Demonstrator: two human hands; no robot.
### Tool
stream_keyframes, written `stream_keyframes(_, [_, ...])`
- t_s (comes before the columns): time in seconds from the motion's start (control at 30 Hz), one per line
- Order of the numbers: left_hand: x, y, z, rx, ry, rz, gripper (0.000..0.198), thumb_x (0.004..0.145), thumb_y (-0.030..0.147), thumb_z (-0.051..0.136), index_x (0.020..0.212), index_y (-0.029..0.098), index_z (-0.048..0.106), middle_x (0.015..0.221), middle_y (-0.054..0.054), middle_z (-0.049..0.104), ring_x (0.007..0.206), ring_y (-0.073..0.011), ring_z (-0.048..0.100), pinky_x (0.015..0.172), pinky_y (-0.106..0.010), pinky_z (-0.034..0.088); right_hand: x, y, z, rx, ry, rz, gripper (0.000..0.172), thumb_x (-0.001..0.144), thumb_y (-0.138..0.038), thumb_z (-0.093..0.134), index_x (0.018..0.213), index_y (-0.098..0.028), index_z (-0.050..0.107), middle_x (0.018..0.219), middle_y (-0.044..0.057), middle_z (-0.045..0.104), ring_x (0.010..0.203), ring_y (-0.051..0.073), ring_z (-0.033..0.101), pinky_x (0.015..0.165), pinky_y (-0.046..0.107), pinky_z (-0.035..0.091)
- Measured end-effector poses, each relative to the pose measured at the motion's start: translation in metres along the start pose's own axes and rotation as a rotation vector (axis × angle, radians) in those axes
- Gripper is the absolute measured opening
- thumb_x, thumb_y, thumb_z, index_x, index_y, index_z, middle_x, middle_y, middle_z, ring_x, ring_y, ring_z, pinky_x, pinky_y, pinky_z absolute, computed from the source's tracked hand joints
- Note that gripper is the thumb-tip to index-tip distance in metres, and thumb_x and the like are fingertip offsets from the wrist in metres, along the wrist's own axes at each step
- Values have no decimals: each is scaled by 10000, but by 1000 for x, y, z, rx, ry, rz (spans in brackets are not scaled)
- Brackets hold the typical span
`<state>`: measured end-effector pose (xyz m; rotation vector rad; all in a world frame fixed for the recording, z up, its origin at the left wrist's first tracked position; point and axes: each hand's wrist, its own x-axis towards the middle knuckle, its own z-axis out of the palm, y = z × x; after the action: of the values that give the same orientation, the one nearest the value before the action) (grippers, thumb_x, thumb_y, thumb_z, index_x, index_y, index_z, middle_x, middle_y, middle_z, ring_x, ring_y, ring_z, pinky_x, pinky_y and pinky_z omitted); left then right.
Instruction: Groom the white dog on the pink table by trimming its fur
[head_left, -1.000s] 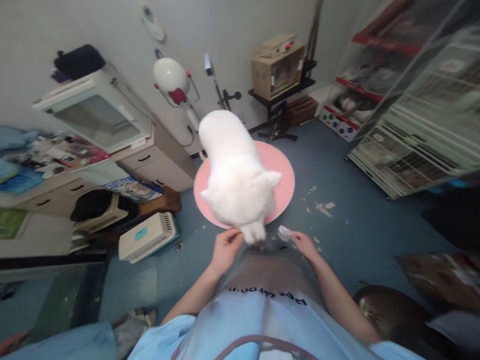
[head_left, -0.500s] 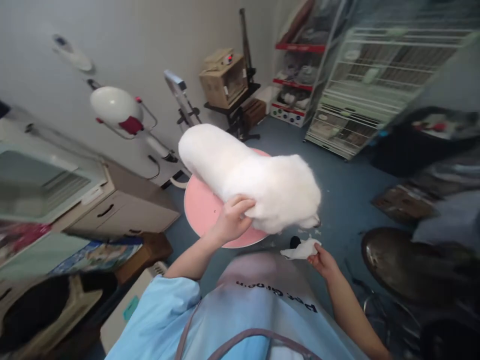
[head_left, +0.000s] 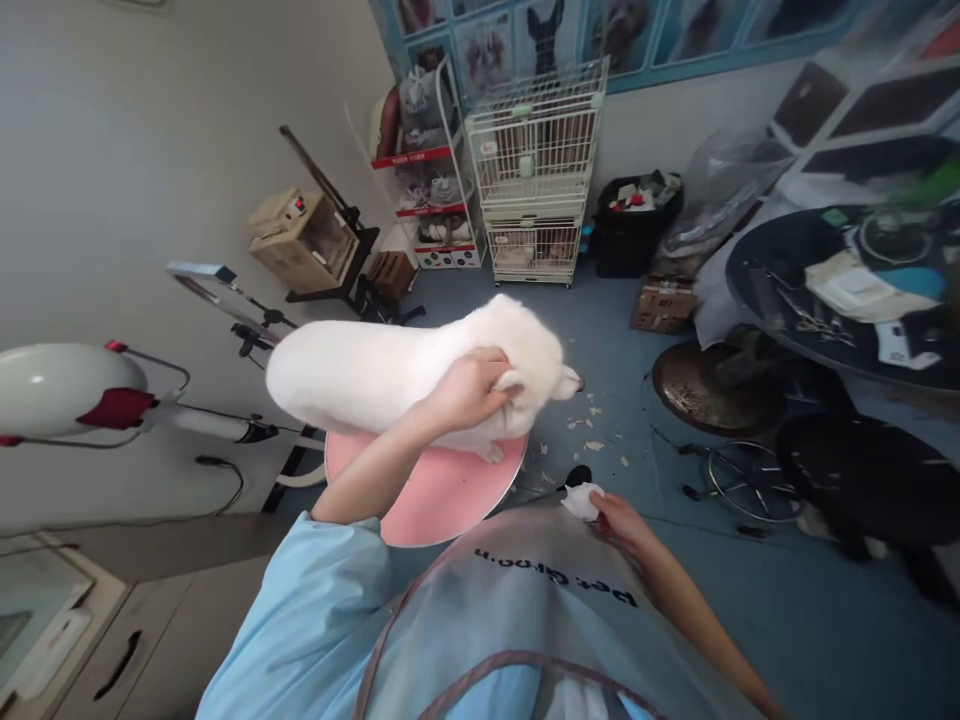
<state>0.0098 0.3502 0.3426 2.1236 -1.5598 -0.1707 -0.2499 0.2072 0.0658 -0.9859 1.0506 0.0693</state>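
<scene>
A white fluffy dog (head_left: 360,372) stands on a round pink tabletop (head_left: 420,490), its head turned to the right. My left hand (head_left: 469,388) is closed on the fur at the dog's neck, just behind the ear. My right hand (head_left: 619,518) is lower, beside my apron, with its fingers pinched on a small white tissue (head_left: 583,499). The dog's snout (head_left: 571,382) points towards the floor on the right.
A white stand dryer (head_left: 52,392) stands at the left, a wooden box (head_left: 300,238) on a black stand behind. White wire cages (head_left: 534,170) and a red shelf rack (head_left: 424,190) line the back wall. A round dark table (head_left: 847,290) with clutter is at right. Fur scraps (head_left: 592,430) litter the blue floor.
The view has swung to the right. The dog has turned its head right, and my left hand has moved from under its muzzle to its neck. My right hand keeps the tissue.
</scene>
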Motion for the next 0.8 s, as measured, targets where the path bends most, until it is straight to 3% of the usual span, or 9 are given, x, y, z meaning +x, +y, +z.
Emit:
stream_keyframes(0.07, [6,1,-4,-86,-51,-117,227,842,306,567,712,144,659,762,-40,618,745,-145,559,731,-273,445,-5,-12,7,60,-9,-7,254,722,-360,733,648,-169,584,497,8,567,409,110,481,387,202,351])
stream_keyframes(0.2, [12,-6,-9,-363,-151,-274,296,807,382,574,664,131,642,671,-26,623,645,-124,539,650,-257,439,-25,-55,26,424,5,-118,246,793,-417,647,764,-177,599,611,32,619,528,142,572,487,240,453])
stream_keyframes(0.27, [13,-11,-10,-491,-155,-318,308,798,392,561,641,135,625,632,-23,613,612,-118,524,620,-255,424,-44,-79,42,574,87,-346,256,809,-435,616,807,-180,604,675,40,641,613,156,611,560,260,497])
stream_keyframes(0.33, [13,-13,-9,-577,-111,-373,315,784,396,560,601,141,589,585,-14,580,559,-104,483,567,-246,384,-67,-100,66,608,198,-684,298,832,-468,580,899,-181,621,811,66,677,743,178,646,660,301,533])
stream_keyframes(0.43, [15,-8,-5,-633,-30,-401,351,772,418,565,556,143,530,518,10,509,511,-86,427,513,-226,322,-96,-124,113,347,384,-1167,375,872,-495,530,1021,-169,641,985,113,682,909,224,655,798,375,543])
stream_keyframes(0.53, [15,0,7,-703,50,-298,280,751,363,573,595,130,560,565,11,546,577,-93,477,559,-212,367,-101,-140,163,-139,410,-1449,351,913,-424,493,1077,-163,662,1106,145,661,1052,256,634,934,410,509])
stream_keyframes(0.6, [13,2,18,-733,149,-277,230,738,318,575,608,130,561,602,17,562,611,-90,485,579,-202,378,-90,-144,187,-357,429,-1509,340,941,-356,435,1106,-159,658,1124,152,663,1113,269,615,991,444,482])
stream_keyframes(0.67, [9,1,30,-718,270,-353,283,774,339,550,576,140,511,569,28,511,578,-79,443,541,-198,339,-73,-141,198,-448,518,-1507,356,948,-335,399,1133,-153,642,1111,149,676,1147,288,599,1031,501,451])
stream_keyframes(0.8, [0,-1,48,-575,408,-391,381,875,395,464,578,157,465,556,29,447,550,-82,411,526,-219,303,-52,-125,192,-587,582,-1411,357,924,-376,434,1134,-170,637,1136,148,672,1215,314,547,1102,550,364])
